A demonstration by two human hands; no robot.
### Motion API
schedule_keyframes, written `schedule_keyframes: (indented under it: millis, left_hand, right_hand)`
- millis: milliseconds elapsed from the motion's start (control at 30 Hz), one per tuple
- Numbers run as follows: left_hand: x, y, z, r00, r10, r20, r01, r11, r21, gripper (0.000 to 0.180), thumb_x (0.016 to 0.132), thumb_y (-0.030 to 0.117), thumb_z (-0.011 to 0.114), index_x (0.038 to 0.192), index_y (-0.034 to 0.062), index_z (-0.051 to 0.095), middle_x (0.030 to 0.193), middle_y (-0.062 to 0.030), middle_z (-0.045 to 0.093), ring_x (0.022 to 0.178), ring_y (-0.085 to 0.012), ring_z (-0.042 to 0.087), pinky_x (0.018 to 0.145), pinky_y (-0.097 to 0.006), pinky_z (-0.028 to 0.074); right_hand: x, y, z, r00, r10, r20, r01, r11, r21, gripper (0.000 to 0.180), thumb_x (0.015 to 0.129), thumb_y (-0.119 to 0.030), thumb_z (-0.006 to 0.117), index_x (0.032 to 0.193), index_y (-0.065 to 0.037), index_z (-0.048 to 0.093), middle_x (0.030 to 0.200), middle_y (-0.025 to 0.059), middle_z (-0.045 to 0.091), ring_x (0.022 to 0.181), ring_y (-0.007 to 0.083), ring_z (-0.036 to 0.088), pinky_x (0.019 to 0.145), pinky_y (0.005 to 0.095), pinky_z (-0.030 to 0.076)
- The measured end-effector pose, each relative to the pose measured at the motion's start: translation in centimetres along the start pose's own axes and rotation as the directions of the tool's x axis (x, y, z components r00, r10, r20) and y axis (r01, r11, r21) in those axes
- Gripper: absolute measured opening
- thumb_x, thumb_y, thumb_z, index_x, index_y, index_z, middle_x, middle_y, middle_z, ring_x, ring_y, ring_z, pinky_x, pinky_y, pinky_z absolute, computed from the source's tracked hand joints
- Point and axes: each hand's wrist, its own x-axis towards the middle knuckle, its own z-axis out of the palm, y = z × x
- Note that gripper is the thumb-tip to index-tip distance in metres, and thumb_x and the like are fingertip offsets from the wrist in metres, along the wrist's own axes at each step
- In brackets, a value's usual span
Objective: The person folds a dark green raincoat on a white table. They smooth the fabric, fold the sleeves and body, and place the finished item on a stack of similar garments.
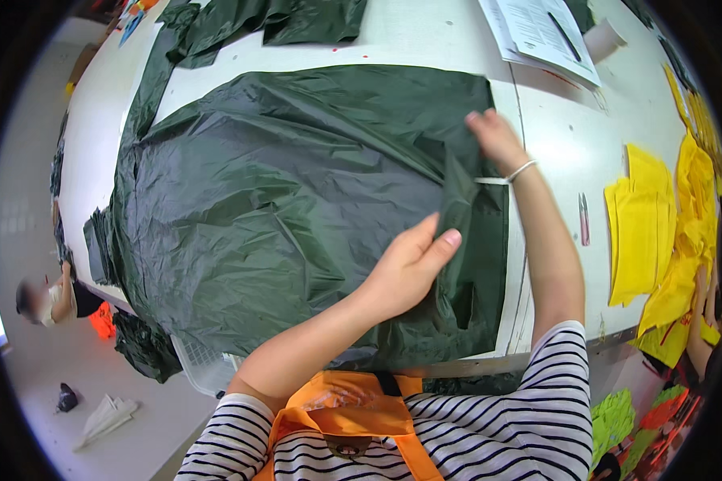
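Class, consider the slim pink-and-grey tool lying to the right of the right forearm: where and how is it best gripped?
Probably pinch the tool by its pink end, the right hand coming from above and the near side: it lies flat, slim grey end pointing away.

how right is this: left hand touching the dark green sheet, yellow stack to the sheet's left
The yellow stack lies to the right of the dark green sheet, not left, as the head view shows; the left hand does touch that sheet.
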Motion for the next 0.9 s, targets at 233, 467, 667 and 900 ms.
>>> schedule_keyframes:
  millis: [233,467,667,900]
  left_hand:
    - [-4.9,-1.2,-4.0,0.956,0.294,-0.003,-0.193,0.633,0.750,0.062,0.084,0.024,0.063,0.138,0.0042,0.040,0.134,-0.0165,0.048,0.127,-0.0315,0.042,0.106,-0.041,0.032]
    - [-16.8,-5.7,-24.3,0.778,0.468,-0.419,0.525,-0.120,0.843,0.074,0.083,0.041,0.062,0.145,0.0127,0.032,0.152,-0.0131,0.024,0.140,-0.0358,0.020,0.110,-0.055,0.016]
    - [-18.2,-10.8,-27.9,0.759,0.486,-0.434,0.525,-0.061,0.849,0.073,0.087,0.044,0.055,0.147,0.0141,0.027,0.154,-0.0106,0.020,0.141,-0.0347,0.017,0.111,-0.055,0.013]
    - [-17.7,-11.1,-28.4,0.754,0.530,-0.389,0.497,-0.071,0.865,0.069,0.089,0.049,0.051,0.146,0.0164,0.029,0.154,-0.0066,0.021,0.141,-0.0322,0.017,0.112,-0.052,0.013]
  right_hand:
    - [12.9,-5.5,-7.5,0.963,0.082,-0.257,-0.022,0.973,0.231,0.050,0.074,-0.030,0.078,0.104,0.008,0.064,0.097,0.0130,0.067,0.086,0.0200,0.062,0.081,0.0297,0.048]
    - [10.1,-6.3,-10.1,0.935,-0.162,-0.315,0.220,0.963,0.158,0.032,0.090,-0.029,0.062,0.104,-0.001,0.062,0.088,0.0034,0.066,0.073,0.0070,0.058,0.067,0.0213,0.047]
    - [-15.0,-1.4,-5.9,0.999,0.001,0.038,0.010,0.956,-0.293,0.028,0.092,-0.030,0.057,0.085,-0.003,0.064,0.068,-0.0002,0.061,0.059,0.0058,0.051,0.055,0.0211,0.041]
    - [-30.7,8.4,-1.6,0.979,0.188,0.074,-0.166,0.958,-0.234,0.055,0.075,-0.005,0.072,0.123,0.003,0.046,0.074,0.0049,0.057,0.063,0.0107,0.053,0.059,0.0264,0.045]
